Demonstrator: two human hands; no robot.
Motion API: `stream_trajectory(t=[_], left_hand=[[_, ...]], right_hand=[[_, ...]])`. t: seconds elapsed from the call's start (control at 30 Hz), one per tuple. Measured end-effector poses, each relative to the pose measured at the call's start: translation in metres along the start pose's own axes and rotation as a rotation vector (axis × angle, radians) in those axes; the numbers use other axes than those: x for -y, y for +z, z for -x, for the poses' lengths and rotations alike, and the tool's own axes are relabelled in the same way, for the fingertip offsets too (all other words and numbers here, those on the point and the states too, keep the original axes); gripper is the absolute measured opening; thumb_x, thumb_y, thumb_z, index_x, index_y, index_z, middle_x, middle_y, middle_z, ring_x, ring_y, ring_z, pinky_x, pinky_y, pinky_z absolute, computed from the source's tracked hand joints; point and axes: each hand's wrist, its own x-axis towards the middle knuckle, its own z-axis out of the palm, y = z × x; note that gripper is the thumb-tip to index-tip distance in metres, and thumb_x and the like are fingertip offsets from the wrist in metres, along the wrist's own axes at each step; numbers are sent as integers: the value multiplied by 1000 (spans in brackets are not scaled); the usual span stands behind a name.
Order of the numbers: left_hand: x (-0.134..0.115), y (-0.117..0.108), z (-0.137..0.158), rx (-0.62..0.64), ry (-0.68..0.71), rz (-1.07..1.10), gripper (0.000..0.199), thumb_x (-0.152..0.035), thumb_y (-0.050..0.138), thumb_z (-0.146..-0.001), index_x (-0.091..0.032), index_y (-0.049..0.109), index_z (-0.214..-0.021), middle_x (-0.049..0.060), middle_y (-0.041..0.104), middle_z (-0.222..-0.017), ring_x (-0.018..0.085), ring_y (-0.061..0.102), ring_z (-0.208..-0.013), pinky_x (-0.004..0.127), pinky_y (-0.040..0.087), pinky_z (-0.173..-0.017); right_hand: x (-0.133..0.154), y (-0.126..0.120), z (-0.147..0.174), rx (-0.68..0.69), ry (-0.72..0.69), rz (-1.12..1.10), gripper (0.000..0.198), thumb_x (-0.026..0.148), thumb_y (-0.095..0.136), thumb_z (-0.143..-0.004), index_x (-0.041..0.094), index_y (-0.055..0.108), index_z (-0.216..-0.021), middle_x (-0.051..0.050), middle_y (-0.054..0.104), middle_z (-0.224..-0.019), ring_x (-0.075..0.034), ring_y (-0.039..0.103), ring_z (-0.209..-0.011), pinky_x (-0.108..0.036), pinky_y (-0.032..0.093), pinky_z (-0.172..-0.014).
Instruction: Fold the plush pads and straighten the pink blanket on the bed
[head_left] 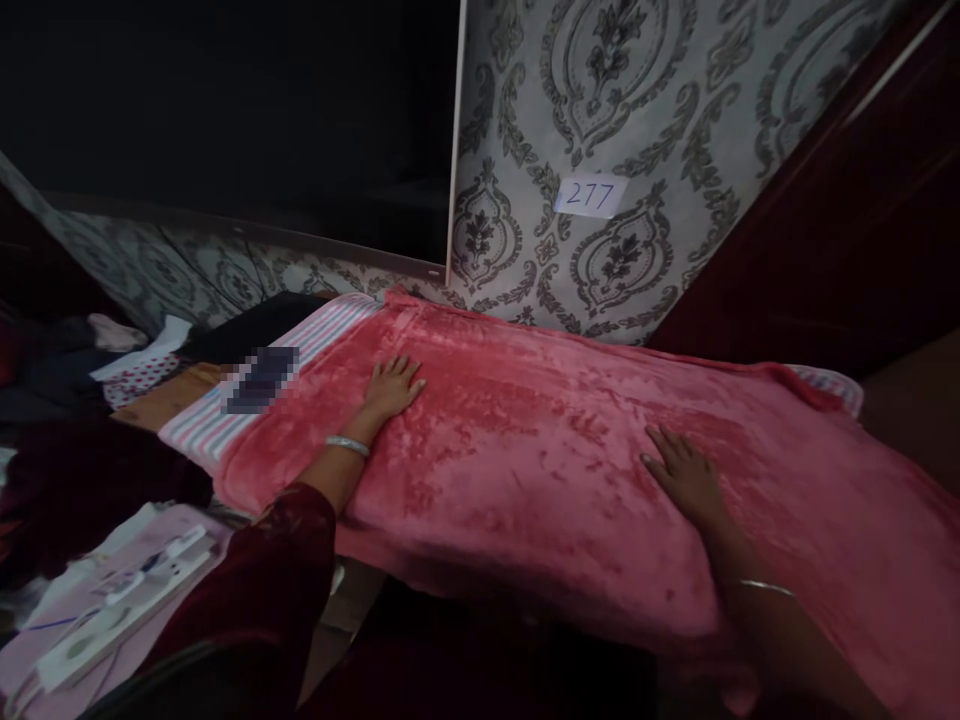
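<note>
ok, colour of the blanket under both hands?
Blanket is pinkish red, with lighter and darker patches; head view shows it.

Pink-red plush blanket (pixel 510 430); spread broadly flat, pile marked by darker patches; lies across striped cloth (pixel 202 432), leaving its left edge and far right corner exposed; near side drapes downward.

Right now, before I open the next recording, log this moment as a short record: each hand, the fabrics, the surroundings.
left hand: palm down, fingers spread, on the pinkish-red plush blanket
right hand: palm down on the same blanket
under the blanket: pale striped fabric, showing past its left end
behind: large black flat screen; white paper label reading 277 on grey patterned wallpaper
lower left: long white power strip
</note>
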Motion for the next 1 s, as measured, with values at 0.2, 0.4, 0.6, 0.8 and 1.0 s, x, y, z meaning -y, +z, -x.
stream_trajectory(t=[0.2, 0.4, 0.6, 0.8, 1.0], left_hand=[[5, 0, 4, -48, 10, 39, 54, -41, 37, -103, -23, 49, -152, 11, 43, -161, 27, 36, -150, 46, 23, -123], [3, -4, 3, -55, 0, 69, 52, -39, 38, -102, -21, 52, -150, 12, 45, -160, 27, 37, -150, 46, 25, -122], [3, -7, 3, -69, 13, 77, 51, -36, 41, -101, -20, 54, -148, 13, 46, -159, 29, 39, -149, 48, 28, -122], [8, -5, -4, -76, 30, 45, 53, -34, 39, -100, -20, 53, -149, 12, 47, -158, 29, 40, -148, 49, 31, -121], [13, -2, -11, -93, 51, 19, 55, -37, 35, -99, -20, 54, -148, 12, 49, -157, 28, 42, -148, 48, 33, -121]], right_hand=[[8, -16, -4, 135, 74, -29, 61, 51, 27, -102, 28, 40, -157, -7, 36, -165, -34, 33, -150, -61, 33, -116], [68, -40, -23, 199, 201, -172, 56, 40, 30, -104, 18, 48, -152, -16, 46, -157, -33, 39, -146, -57, 36, -114], [198, -66, -43, 233, -61, -312, 58, 41, 36, -106, 19, 34, -160, -13, 29, -167, -31, 24, -154, -56, 20, -122], [247, -60, -51, 255, -199, -314, 57, 50, 40, -105, 28, 37, -158, -6, 25, -170, -29, 16, -157, -60, 10, -123], [138, -51, -38, 242, 47, -172, 57, 50, 37, -106, 26, 38, -158, -7, 26, -169, -30, 20, -155, -57, 17, -123]])
